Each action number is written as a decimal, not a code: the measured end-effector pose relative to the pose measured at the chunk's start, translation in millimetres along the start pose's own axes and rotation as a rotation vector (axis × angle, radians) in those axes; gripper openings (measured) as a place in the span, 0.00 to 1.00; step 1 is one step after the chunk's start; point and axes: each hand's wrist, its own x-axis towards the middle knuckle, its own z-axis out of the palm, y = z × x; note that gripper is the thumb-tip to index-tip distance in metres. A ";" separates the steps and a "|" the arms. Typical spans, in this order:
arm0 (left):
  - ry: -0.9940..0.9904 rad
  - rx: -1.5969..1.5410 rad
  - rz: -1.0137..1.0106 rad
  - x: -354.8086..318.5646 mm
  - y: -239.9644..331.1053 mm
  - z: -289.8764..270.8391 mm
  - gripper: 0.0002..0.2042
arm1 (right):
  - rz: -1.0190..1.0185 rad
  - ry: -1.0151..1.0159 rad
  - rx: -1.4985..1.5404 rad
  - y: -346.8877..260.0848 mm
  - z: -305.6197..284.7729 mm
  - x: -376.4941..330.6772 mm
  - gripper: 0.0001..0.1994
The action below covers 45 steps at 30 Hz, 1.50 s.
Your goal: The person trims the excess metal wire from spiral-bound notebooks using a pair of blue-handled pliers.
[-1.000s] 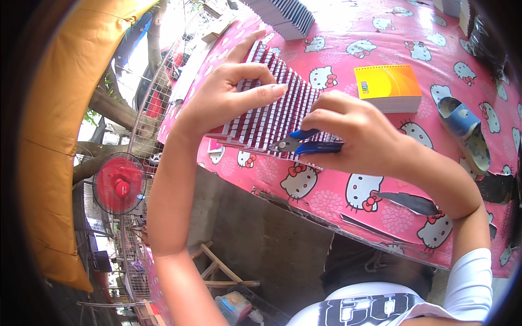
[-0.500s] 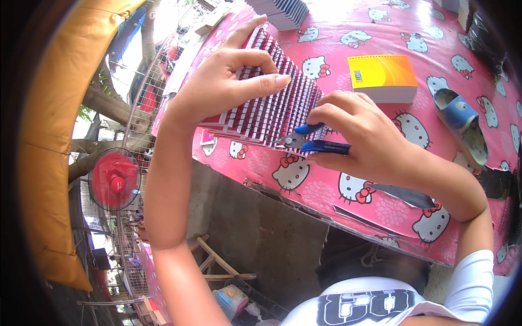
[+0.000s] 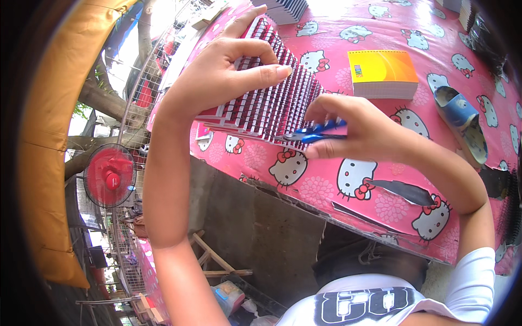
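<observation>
A fanned stack of wire-bound notebooks (image 3: 274, 100), with dark red covers and rows of binding loops facing up, lies at the table's left edge. My left hand (image 3: 231, 68) grips its far left part, the thumb pressed over the loops and the fingers stretched along the far side. In my right hand (image 3: 361, 125) is a pair of blue-handled wire cutters (image 3: 321, 133), held with the fingers over one handle and the thumb under the other. The cutters' jaws are at the near edge of the bindings; whether they bite on a wire cannot be made out.
A block of yellow-orange notepads (image 3: 383, 68) sits right of the stack, with a blue slipper (image 3: 462, 125) beyond it. More bound books (image 3: 283, 10) stand at the far edge. The pink patterned table cover (image 3: 304, 187) is torn near the front. A red fan (image 3: 111, 176) stands left.
The cutters' handles have come closer together as my right fingers squeezed. Their jaws have shifted slightly along the bindings. My left hand keeps its hold on the stack.
</observation>
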 end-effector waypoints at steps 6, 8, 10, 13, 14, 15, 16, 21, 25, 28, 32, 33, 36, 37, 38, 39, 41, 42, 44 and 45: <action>-0.001 -0.018 0.039 -3.4 -4.5 -2.2 0.14 | -0.268 0.232 -0.548 -8.8 8.9 -11.2 0.22; -0.033 -0.015 0.022 -3.8 -0.3 -3.3 0.13 | -0.317 0.280 -0.599 -8.0 13.3 -7.3 0.22; -0.003 0.019 0.055 -3.9 -3.1 -1.3 0.13 | -0.324 0.245 -0.572 -5.7 16.0 -5.3 0.21; -0.024 0.007 0.028 -3.1 -2.4 -1.5 0.13 | -0.315 0.216 -0.365 -3.3 10.1 -0.2 0.17; -0.032 -0.031 0.000 -3.4 -2.5 0.0 0.13 | -0.270 0.170 -0.294 -4.4 6.5 0.8 0.15; -0.041 -0.069 -0.026 -3.6 -2.2 1.9 0.13 | -0.225 0.125 -0.223 -7.5 0.9 1.5 0.14; 0.013 -0.041 0.036 -4.5 -3.9 4.0 0.14 | -0.184 0.082 -0.145 -13.1 -4.7 3.7 0.13; 0.091 0.099 0.154 -2.9 -4.5 4.1 0.12 | 0.819 -0.314 0.679 -28.7 -18.8 11.9 0.20; 0.282 0.075 0.118 -3.0 1.6 10.8 0.11 | 0.057 -0.023 -0.058 -23.1 -4.6 -4.0 0.18; 0.558 0.301 0.313 -6.5 16.1 9.0 0.12 | -0.049 0.072 -0.309 -26.9 -7.8 -23.2 0.19; 0.354 0.549 0.450 -13.3 52.5 -2.8 0.13 | -0.109 -0.020 -0.434 -33.0 -11.2 -30.7 0.20; 0.154 0.656 0.354 -20.3 75.8 -12.1 0.16 | -0.110 -0.016 -0.453 -34.2 -11.1 -30.4 0.20; -0.216 0.904 0.312 -26.1 81.8 2.3 0.23 | -0.101 0.007 -0.548 -33.5 -16.3 -30.0 0.21; -0.287 1.006 0.334 -28.0 76.7 10.4 0.22 | -0.114 0.026 -0.577 -34.9 -15.9 -26.7 0.22; -0.361 1.107 0.355 -30.4 73.5 16.3 0.21 | -0.128 0.047 -0.602 -36.6 -14.6 -24.0 0.22; -0.380 1.104 0.353 -32.4 70.3 17.4 0.18 | -0.151 0.055 -0.622 -36.5 -12.2 -21.4 0.21; -0.398 1.093 0.315 -33.6 67.9 19.2 0.17 | -0.190 0.074 -0.662 -31.9 -5.4 -16.5 0.20; -0.407 1.088 0.296 -33.1 67.8 18.9 0.16 | -0.191 0.079 -0.676 -32.4 -6.3 -15.5 0.20; -0.362 1.045 0.308 -34.5 64.9 20.3 0.14 | -0.187 0.076 -0.701 -32.1 -5.3 -14.6 0.21; -0.339 1.023 0.313 -35.1 63.5 20.7 0.13 | -0.189 0.080 -0.718 -32.2 -4.5 -13.9 0.21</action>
